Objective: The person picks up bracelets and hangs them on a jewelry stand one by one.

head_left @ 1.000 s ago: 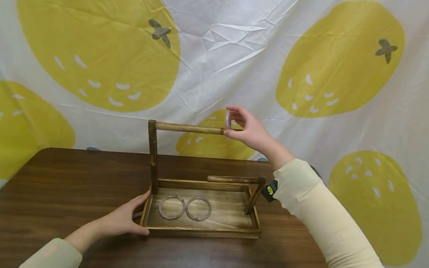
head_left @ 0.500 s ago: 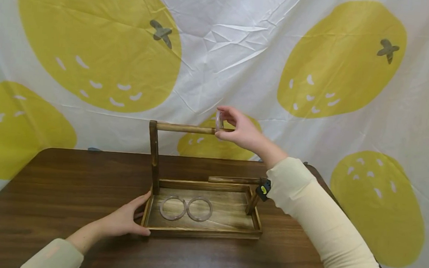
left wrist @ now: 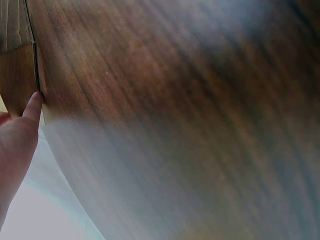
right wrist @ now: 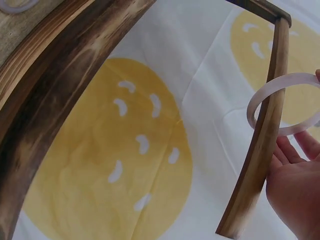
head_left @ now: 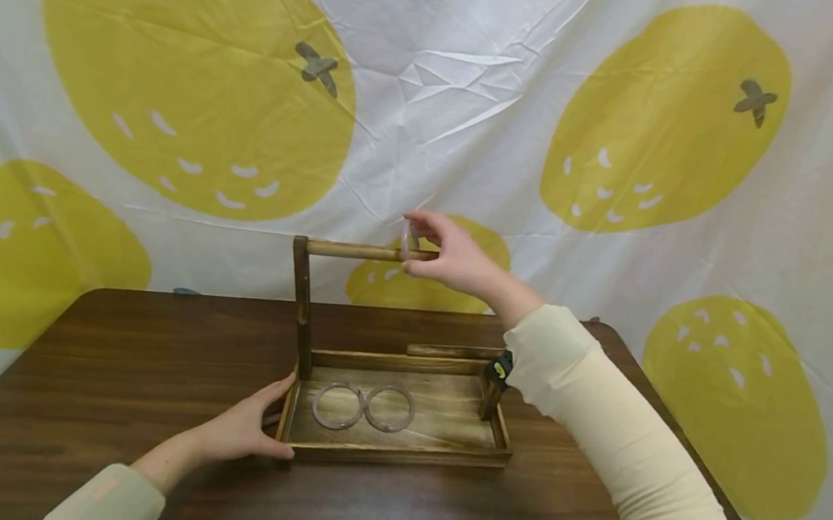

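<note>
With the left hand (head_left: 248, 427) gripping the left end of the wooden tray (head_left: 403, 456) as a brace, the right hand (head_left: 463, 259) pinches a ring (right wrist: 300, 79) around the upper bar (head_left: 355, 251), best eased along square and lightly to avoid scraping.

Tray (head_left: 403, 456), upper bar (head_left: 352, 251), lower bar (head_left: 453, 352): all wood, scorched-look brown finish, grain and dark streaks showing, low sheen. Pale ring (right wrist: 295, 79) round the upper bar: smooth, glossy, milky; glass, stone or plastic, can't tell. Two rings (head_left: 365, 407) in the tray: same look. Surface (head_left: 200, 342): dark wood grain, smooth, semi-gloss, hazy reflection; solid or laminate, can't tell. Backdrop (head_left: 468, 151): thin printed cloth, satiny, creased, shiny along folds. Sleeves (head_left: 616, 419): matt cloth. Wrist module (head_left: 501, 368): black, plastic-looking.
</note>
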The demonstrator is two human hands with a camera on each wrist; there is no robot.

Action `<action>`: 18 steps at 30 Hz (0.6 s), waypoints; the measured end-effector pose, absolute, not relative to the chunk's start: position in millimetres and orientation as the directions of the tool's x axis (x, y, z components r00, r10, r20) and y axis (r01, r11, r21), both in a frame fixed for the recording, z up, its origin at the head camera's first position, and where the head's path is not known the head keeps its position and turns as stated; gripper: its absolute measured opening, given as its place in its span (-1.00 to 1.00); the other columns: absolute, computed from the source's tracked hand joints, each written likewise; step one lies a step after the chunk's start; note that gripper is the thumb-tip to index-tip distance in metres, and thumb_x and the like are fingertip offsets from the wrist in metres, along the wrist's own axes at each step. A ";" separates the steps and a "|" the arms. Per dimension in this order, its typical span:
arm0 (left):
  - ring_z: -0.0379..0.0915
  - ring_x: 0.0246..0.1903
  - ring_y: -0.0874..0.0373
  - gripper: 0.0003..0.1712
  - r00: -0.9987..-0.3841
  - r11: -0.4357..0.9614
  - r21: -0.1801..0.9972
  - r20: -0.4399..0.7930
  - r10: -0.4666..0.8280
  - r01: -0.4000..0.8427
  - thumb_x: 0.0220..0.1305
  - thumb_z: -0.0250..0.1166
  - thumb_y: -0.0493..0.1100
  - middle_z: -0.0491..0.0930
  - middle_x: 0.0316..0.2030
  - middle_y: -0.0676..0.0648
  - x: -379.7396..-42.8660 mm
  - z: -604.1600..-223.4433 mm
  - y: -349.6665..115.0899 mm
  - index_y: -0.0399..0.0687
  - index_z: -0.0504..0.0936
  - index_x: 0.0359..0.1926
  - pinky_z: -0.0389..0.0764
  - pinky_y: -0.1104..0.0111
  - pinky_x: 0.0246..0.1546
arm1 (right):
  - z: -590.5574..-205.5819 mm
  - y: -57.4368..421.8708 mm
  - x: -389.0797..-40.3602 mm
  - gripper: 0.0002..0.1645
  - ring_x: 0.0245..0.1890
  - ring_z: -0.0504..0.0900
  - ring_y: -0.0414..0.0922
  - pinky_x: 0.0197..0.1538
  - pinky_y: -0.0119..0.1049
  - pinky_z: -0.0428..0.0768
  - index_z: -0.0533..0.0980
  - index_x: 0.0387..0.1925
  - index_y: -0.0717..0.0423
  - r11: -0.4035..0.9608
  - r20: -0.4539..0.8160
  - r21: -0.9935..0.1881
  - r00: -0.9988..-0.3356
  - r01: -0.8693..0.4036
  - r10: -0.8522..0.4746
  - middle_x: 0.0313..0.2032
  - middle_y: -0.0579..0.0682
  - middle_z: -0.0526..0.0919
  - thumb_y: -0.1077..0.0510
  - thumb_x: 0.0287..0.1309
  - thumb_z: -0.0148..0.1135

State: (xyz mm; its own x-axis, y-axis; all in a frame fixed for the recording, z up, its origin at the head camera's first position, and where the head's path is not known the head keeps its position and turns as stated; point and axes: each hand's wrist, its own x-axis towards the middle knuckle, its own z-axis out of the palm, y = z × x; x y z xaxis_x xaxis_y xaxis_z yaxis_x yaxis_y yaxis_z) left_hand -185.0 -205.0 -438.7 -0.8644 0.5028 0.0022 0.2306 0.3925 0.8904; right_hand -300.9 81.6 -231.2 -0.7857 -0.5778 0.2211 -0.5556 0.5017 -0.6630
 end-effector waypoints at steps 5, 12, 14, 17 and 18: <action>0.05 0.26 -0.45 0.26 -0.865 0.393 0.892 -0.006 0.502 0.222 -0.04 0.47 -0.22 -0.29 0.35 -0.58 -185.1 -438.7 -205.7 -0.48 -0.28 0.40 0.41 0.03 0.18 | -231.6 73.7 -299.7 -0.12 0.29 0.33 0.04 0.34 -0.08 0.36 0.14 0.36 0.21 0.501 0.209 -0.665 -0.782 -0.554 -0.588 0.18 0.16 0.41 0.22 0.02 0.30; 0.03 0.27 -0.45 0.27 -0.863 0.396 0.889 -0.001 0.505 0.231 -0.05 0.47 -0.21 -0.29 0.35 -0.58 -185.1 -439.0 -206.2 -0.48 -0.28 0.40 0.40 0.02 0.19 | -230.4 62.9 -297.2 -0.12 0.32 0.29 0.01 0.35 -0.09 0.35 0.13 0.37 0.13 0.519 0.198 -0.642 -0.776 -0.564 -0.599 0.22 0.15 0.36 0.16 0.03 0.30; 0.03 0.27 -0.45 0.27 -0.863 0.396 0.889 -0.002 0.505 0.229 -0.05 0.47 -0.21 -0.29 0.36 -0.58 -185.3 -439.3 -206.0 -0.47 -0.28 0.40 0.40 0.01 0.19 | -230.5 60.5 -297.2 -0.11 0.32 0.29 0.01 0.37 -0.10 0.32 0.13 0.37 0.13 0.522 0.199 -0.637 -0.775 -0.567 -0.599 0.23 0.15 0.35 0.15 0.03 0.30; 0.05 0.27 -0.44 0.27 -0.862 0.396 0.891 -0.011 0.507 0.221 -0.04 0.47 -0.21 -0.30 0.36 -0.57 -185.7 -439.5 -206.2 -0.46 -0.29 0.40 0.39 0.01 0.20 | -230.8 57.2 -297.5 -0.11 0.32 0.29 0.01 0.38 -0.10 0.31 0.13 0.37 0.14 0.518 0.199 -0.639 -0.772 -0.569 -0.604 0.24 0.16 0.34 0.15 0.03 0.30; 0.05 0.27 -0.44 0.27 -0.862 0.398 0.891 -0.014 0.506 0.219 -0.04 0.47 -0.20 -0.30 0.36 -0.57 -185.8 -439.7 -206.4 -0.45 -0.29 0.41 0.39 0.01 0.20 | -230.9 56.0 -297.5 -0.11 0.32 0.29 0.01 0.37 -0.11 0.33 0.13 0.37 0.14 0.515 0.198 -0.641 -0.771 -0.569 -0.606 0.24 0.16 0.34 0.16 0.03 0.30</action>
State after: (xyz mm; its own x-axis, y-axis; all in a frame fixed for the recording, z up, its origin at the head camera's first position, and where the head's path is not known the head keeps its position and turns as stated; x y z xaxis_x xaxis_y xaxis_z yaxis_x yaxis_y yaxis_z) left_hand -185.8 -206.4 -439.7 -0.8624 0.5061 -0.0144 0.2186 0.3978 0.8911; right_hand -297.5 56.0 -230.9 -0.7708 -0.6057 0.1976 -0.5689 0.5147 -0.6415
